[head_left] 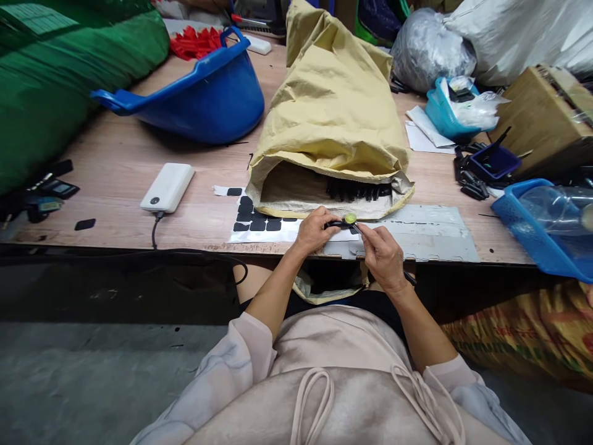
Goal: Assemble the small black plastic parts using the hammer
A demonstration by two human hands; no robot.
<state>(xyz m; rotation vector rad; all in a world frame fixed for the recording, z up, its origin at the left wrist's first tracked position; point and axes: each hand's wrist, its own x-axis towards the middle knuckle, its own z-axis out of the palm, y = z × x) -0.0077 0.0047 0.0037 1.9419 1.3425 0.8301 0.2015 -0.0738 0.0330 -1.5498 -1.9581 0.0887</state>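
My left hand (316, 230) is closed on a slim black part (337, 224) just above the table's front edge. A small round yellow-green piece (351, 218) shows at the right end of that part. My right hand (383, 253) is closed round a thin tool with a metal tip; its dark handle end (410, 278) sticks out behind the palm. The tip meets the black part close to the round piece. Beyond both hands lies a yellow woven sack (338, 123), its mouth towards me, with many black pieces (359, 189) inside. A white sheet with black rounded stickers (252, 216) lies left of my hands.
A white power bank (167, 187) with a cable sits at the left, before a tilted blue tub (204, 99). At the right stand a blue basket (546, 228), loose black parts (470, 179) and a cardboard box (542, 117). Another open bag (308, 290) is at my lap.
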